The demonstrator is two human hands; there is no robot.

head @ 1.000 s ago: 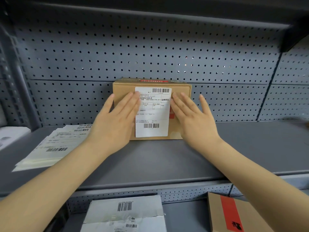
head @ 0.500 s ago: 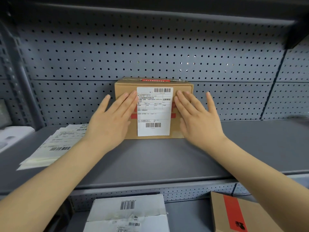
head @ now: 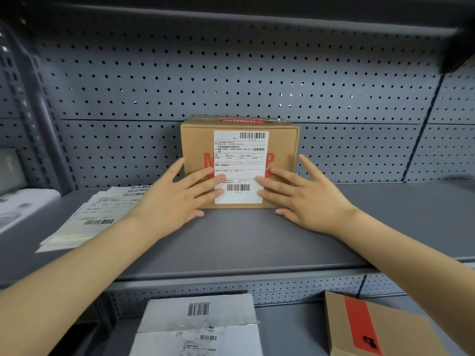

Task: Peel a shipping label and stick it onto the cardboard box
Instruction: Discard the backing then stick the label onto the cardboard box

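Observation:
A brown cardboard box (head: 198, 142) with red lettering stands on the grey shelf against the pegboard. A white shipping label (head: 240, 160) with barcodes lies flat on its front face. My left hand (head: 177, 201) rests flat, fingers spread, on the lower left of the box front, its fingertips at the label's left edge. My right hand (head: 305, 196) lies flat on the lower right, fingertips touching the label's right edge. Neither hand grips anything.
A stack of label sheets (head: 95, 217) lies on the grey shelf (head: 244, 242) to the left. A white device (head: 18, 209) sits at the far left. On the lower shelf are a white parcel (head: 200, 327) and a brown box (head: 372, 330) with red tape.
Both hands have slid down the box front from the label's upper half to its lower half. The box and label stay in place.

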